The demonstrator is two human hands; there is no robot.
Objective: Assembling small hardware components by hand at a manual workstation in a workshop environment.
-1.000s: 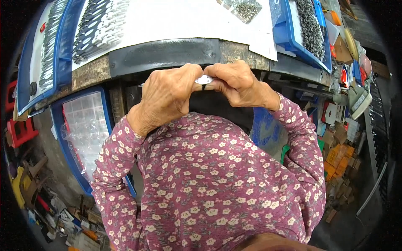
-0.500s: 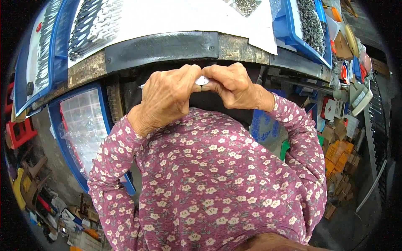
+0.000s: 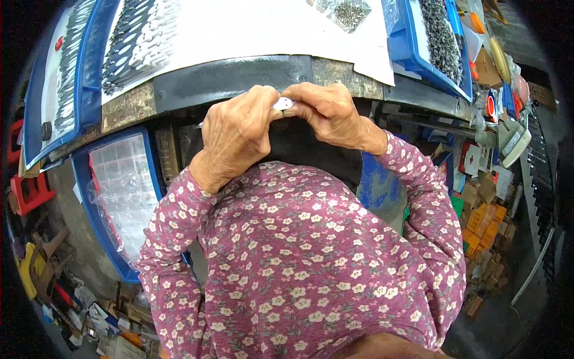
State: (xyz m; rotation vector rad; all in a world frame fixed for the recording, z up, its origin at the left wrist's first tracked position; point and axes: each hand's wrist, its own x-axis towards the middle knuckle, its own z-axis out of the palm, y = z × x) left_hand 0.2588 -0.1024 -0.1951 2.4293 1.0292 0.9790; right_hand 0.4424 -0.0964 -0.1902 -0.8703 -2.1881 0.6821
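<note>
A small white piece [image 3: 283,104], with little dark spots on its face, is held up between the two hands, just off the near edge of the desk [image 3: 128,110]. The left hand [image 3: 239,128] is closed, its fingers curled and its thumb and forefinger pinched on the piece's left end. The right hand [image 3: 332,116] pinches the other end in the same way, thumb below and forefinger above. The fingertips nearly meet, covering most of the piece. A slim pale tip shows beyond the left hand's outer side; whether it belongs to the piece cannot be told.

Past the hands, a black strip [image 3: 227,81] covers part of the desk's edge. A white sheet [image 3: 257,36] lies behind it, bearing rows of white parts [image 3: 152,39] and a clear bag [image 3: 347,15] of small metal bits. A blue tray [image 3: 402,54] stands to the right, holding dark pieces [image 3: 442,42].
</note>
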